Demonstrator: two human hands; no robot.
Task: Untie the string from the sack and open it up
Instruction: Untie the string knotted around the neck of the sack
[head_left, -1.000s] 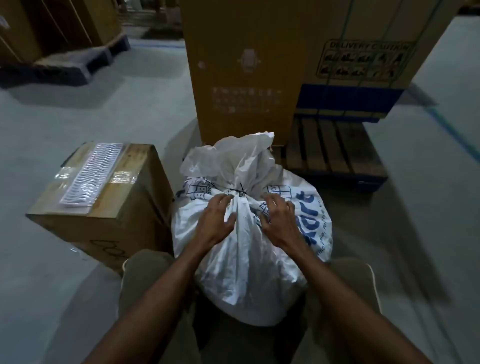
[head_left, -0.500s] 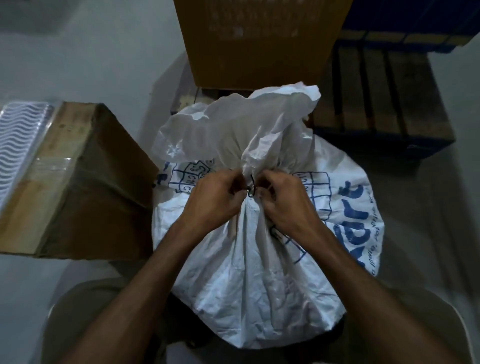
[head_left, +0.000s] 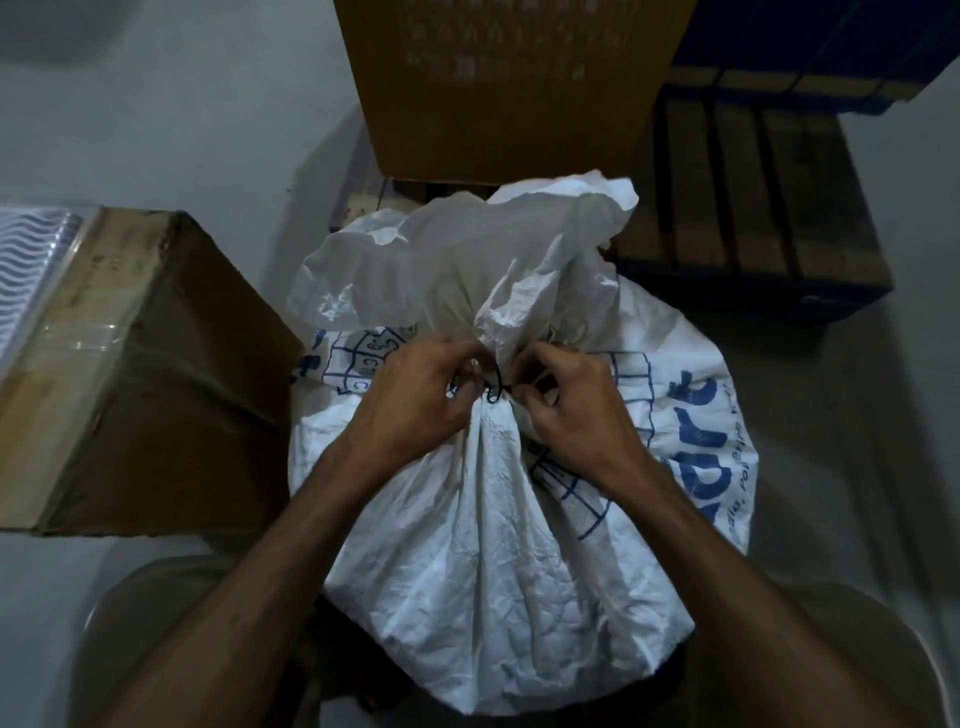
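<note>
White woven sack (head_left: 493, 545) with blue print is stood on the floor (head_left: 156, 130) between the person's knees, neck gathered and tied with a thin black string (head_left: 493, 388). Loose top of the sack is flopped open above the tie. Left hand (head_left: 415, 400) is placed at the left of the neck, fingers curled tight, grip pinched on the string at the knot. Right hand (head_left: 571, 405) is set against the right side of the neck, fingers curled narrow, fingertips pinched on the string's other end. Both grips are nearly touching, with the knot seen between them. Knot is still tied; sack is still closed. A brown box (head_left: 145, 374) is seen just left of the sack, a taller carton (head_left: 498, 88) behind it, and a wooden pallet (head_left: 748, 208) at back right.
</note>
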